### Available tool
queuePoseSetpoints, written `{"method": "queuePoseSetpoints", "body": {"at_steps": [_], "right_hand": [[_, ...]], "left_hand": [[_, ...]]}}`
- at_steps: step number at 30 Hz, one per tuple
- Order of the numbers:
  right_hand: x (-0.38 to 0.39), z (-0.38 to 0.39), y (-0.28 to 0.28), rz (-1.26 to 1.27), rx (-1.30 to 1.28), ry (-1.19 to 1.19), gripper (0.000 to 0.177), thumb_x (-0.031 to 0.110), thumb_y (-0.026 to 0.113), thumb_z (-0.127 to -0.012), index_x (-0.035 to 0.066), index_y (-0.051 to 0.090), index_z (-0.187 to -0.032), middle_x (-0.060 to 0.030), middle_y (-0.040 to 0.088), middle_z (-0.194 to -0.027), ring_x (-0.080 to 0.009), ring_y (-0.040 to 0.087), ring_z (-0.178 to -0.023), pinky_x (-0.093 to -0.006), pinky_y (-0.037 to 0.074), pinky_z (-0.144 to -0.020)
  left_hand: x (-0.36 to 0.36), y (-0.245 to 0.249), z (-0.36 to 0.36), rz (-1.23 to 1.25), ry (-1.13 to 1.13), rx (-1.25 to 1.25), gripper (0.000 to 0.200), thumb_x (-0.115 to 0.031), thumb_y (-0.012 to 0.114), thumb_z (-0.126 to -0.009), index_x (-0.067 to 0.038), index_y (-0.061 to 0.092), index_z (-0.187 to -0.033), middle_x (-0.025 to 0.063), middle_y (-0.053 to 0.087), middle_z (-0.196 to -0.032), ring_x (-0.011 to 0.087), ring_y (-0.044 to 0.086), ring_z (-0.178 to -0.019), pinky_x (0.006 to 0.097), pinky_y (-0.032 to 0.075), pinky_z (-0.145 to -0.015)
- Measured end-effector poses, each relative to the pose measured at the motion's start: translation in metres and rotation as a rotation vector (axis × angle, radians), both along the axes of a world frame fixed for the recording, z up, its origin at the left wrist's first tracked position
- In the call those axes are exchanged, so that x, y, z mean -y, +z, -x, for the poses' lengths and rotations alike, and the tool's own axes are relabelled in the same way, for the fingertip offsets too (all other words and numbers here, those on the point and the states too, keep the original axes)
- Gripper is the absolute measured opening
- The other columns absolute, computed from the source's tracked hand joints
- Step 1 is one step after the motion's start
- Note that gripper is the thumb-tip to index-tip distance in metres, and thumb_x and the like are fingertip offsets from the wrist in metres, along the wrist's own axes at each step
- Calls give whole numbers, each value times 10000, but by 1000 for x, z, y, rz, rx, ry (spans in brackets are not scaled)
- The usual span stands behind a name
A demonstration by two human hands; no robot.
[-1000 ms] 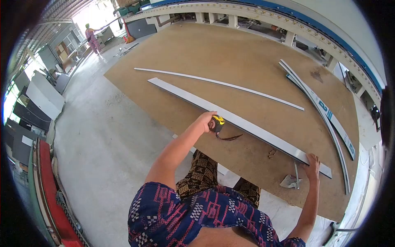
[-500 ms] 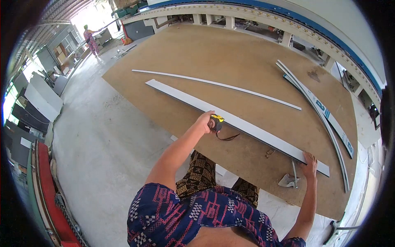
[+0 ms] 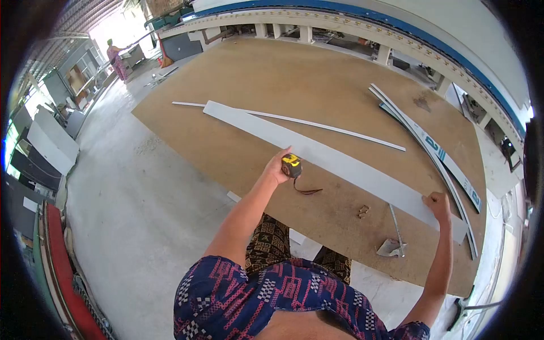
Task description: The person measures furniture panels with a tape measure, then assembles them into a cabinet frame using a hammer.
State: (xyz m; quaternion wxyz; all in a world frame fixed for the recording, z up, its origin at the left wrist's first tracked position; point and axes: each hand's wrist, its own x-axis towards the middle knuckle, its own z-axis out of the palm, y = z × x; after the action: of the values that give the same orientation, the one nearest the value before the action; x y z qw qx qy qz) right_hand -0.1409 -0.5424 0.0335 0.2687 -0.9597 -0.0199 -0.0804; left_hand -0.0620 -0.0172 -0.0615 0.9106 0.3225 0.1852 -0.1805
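Observation:
My left hand [image 3: 276, 168] is wrapped round a black and yellow tape measure [image 3: 292, 165] with a dark wrist strap hanging from it. The hand is beside the near edge of a long white strip [image 3: 334, 164] that lies diagonally across the brown board. Toward the right end of that strip, the curled fingers of my right hand [image 3: 437, 205] grip it near its far edge. The strip's broad white face is turned up toward me, and it overlaps a thin white strip [image 3: 340, 131] behind it.
Curved strips with blue print [image 3: 445, 157] lie at the right of the brown board [image 3: 266, 73]. A metal square [image 3: 396, 226], a crumpled grey piece [image 3: 391, 247] and small brass-coloured pieces [image 3: 363, 212] are near me. A long machine [image 3: 351, 22] borders the back. Another person [image 3: 117, 59] stands far left.
The long white strip has turned so that more of its broad face shows, and it now overlaps the thin strip. My right hand has shifted up and its fingers have curled in.

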Motion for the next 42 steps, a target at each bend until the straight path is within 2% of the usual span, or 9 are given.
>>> {"method": "queuePoseSetpoints", "body": {"at_steps": [9,12,15,24,28,32,33,37,42], "right_hand": [[9,-18,-3,102,-149,-10,322,258,751,-617,22,540,-556,-29,444,-504,-105,404,-478,-307,350,-455],[-14,5,3,94,65,85,406,284,786,-556,50,630,-849,-89,587,-790,-189,561,-732,-329,442,-675],[-41,24,5,434,109,205,761,305,813,-475,100,532,-1151,-113,519,-1119,-271,481,-1057,-401,357,-914],[-52,9,-29,676,342,-108,721,106,715,-617,131,401,-1266,-81,427,-1246,-285,391,-1159,-498,255,-986],[-74,20,12,480,479,-626,722,90,673,-642,102,368,-1297,-102,384,-1313,-275,307,-1241,-512,223,-1006],[-54,32,-7,29,1089,-746,644,157,684,-687,67,393,-1254,-139,430,-1237,-293,369,-1187,-456,295,-957],[-57,33,-9,-433,958,-735,618,201,669,-719,66,390,-1253,-133,436,-1227,-289,383,-1173,-451,312,-940],[-78,12,-15,-1799,332,-120,558,409,551,-846,77,369,-1255,-117,454,-1201,-260,442,-1121,-426,377,-867],[-112,-18,26,-1897,311,104,536,442,506,-861,63,387,-1221,-115,480,-1170,-255,499,-1068,-435,453,-819]], "left_hand": [[6,-4,-20,-114,-139,71,403,-386,617,-786,-59,499,-992,133,595,-850,288,608,-704,542,485,-657],[7,-12,-31,-145,-116,57,372,-358,596,-802,-55,495,-991,140,593,-853,282,608,-705,538,493,-642],[17,9,-24,-182,-84,-1,350,-340,576,-805,-54,493,-989,136,601,-856,292,611,-719,577,473,-645],[21,25,-68,-160,-193,100,375,-360,588,-770,-58,514,-979,130,611,-844,293,609,-725,558,475,-616],[29,63,-52,-118,-107,143,374,-391,598,-753,-57,538,-910,123,611,-820,287,605,-709,536,478,-627],[29,90,-36,-33,-111,222,365,-401,611,-747,-61,545,-861,122,607,-814,292,597,-718,507,465,-659],[29,101,-28,-31,-87,218,363,-394,614,-749,-56,539,-860,129,603,-815,296,596,-718,503,461,-655],[32,113,-11,17,-7,326,356,-364,615,-766,-42,511,-880,162,585,-829,311,589,-716,495,446,-603],[30,116,3,5,32,329,333,-340,610,-787,-69,514,-955,152,592,-848,323,598,-698,500,446,-550]]}}
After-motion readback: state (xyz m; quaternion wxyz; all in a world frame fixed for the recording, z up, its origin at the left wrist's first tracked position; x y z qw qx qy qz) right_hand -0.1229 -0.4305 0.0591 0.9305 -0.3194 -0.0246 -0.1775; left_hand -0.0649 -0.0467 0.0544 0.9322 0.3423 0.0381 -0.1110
